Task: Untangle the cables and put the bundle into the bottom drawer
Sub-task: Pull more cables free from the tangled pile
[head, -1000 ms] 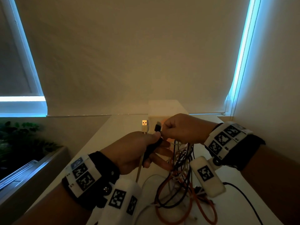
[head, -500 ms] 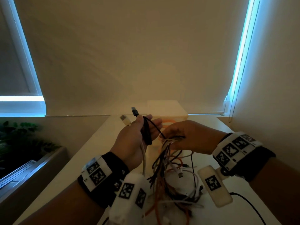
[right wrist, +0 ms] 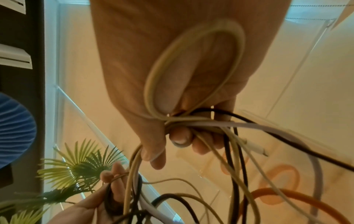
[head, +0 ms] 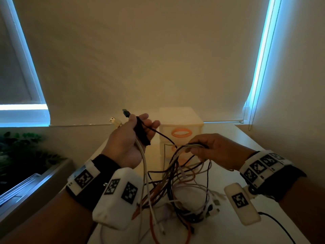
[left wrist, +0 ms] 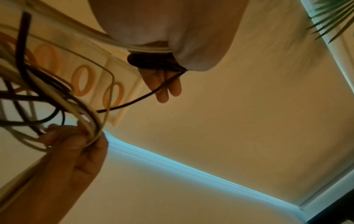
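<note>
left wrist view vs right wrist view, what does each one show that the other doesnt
Only the left wrist view shows the black cable crossing the left hand's fingers and the white cable under the palm. Only the right wrist view shows a beige loop against the right hand's palm and an orange cable. Both show both hands, the tangle, and the drawer unit's orange handles.

Drawn blind (head: 140, 50) behind white table (head: 263, 155); green plant (head: 15, 148) at left

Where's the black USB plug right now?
In the head view the black USB plug sticks up above the left hand, left of the drawer unit and just right of the white USB plug.
</note>
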The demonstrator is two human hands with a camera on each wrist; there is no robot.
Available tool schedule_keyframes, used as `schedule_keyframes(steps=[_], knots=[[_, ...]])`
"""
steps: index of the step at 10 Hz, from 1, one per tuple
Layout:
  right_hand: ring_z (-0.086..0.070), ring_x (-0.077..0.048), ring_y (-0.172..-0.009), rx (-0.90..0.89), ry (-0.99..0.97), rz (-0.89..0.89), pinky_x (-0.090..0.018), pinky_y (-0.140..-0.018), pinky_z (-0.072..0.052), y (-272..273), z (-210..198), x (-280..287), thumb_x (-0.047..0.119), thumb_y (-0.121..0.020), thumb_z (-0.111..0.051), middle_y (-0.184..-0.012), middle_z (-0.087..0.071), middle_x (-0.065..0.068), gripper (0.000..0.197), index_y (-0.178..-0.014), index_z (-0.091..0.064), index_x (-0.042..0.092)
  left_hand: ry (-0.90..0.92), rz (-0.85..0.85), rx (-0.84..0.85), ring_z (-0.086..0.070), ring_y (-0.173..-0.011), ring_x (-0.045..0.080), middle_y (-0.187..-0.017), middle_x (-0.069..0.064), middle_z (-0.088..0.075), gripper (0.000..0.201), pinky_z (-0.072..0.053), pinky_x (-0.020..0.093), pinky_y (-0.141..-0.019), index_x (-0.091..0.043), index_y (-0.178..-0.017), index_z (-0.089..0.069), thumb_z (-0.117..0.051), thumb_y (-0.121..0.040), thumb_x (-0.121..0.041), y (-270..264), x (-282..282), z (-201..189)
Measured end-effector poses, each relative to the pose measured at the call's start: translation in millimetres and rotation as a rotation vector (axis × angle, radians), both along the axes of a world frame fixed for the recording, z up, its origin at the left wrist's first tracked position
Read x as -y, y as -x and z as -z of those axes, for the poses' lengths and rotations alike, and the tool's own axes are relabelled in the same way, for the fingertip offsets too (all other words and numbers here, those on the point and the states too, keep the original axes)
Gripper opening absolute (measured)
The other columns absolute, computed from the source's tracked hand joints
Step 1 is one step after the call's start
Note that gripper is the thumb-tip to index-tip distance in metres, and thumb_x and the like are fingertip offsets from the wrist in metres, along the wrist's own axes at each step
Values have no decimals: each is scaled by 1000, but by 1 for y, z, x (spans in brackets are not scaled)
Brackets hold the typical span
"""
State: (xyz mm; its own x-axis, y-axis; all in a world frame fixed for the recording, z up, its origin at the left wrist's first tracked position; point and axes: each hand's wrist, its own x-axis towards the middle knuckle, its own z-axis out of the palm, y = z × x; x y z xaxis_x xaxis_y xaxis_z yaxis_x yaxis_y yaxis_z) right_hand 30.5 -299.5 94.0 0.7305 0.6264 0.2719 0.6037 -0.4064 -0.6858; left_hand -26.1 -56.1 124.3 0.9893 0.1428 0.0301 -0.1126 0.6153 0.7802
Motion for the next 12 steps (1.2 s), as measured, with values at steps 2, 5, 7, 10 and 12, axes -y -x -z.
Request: schedule_keyframes(steps=[2,5,7,10,12], knots=[[-64,1,-83,29,183,89,-20,-78,-49,-9,8,16,30,-94,-63,-88,-72,17,15,-104,-73,34,104,-85,114,-72,-69,14,-91,3,-63,42,-52,17,-60,-9,-123,-58,-28,-112,-37,1,-27,-27],[-51,6,-113,21,384,38,-7,-91,-39,-2,-4,-1,14,-87,-70,-129,-52,17,57,-134,-48,37,-71,-50,44,-76,-79,25,-76,7,-65,45,-59,29,-65,0,-121,-64,-39,-109,-36,10,8,-4],[-58,-7,-112,219,-16,84,-30,-95,-51,32,-30,-49,40,-87,-69,-117,-58,10,40,-122,-52,32,-151,12,52,-71,-74,20,-76,5,-65,46,-56,33,-71,-3,-124,-64,-37,-109,-36,8,29,1],[-37,-10,-45,-174,-181,9,-20,-44,-33,32,3,-52,26,-104,-45,-56,-44,-1,32,-82,-60,9,40,3,74,-74,-73,21,-72,3,-54,48,-58,26,-66,2,-128,-60,-37,-109,-36,11,8,-16],[-53,-16,-53,-93,16,85,-29,-60,-51,25,22,-31,27,-100,-54,-58,-57,-6,26,-83,-64,11,269,34,192,-58,-58,7,-73,-5,-50,40,-50,18,-57,-8,-130,-58,-37,-109,-35,16,-21,-36]])
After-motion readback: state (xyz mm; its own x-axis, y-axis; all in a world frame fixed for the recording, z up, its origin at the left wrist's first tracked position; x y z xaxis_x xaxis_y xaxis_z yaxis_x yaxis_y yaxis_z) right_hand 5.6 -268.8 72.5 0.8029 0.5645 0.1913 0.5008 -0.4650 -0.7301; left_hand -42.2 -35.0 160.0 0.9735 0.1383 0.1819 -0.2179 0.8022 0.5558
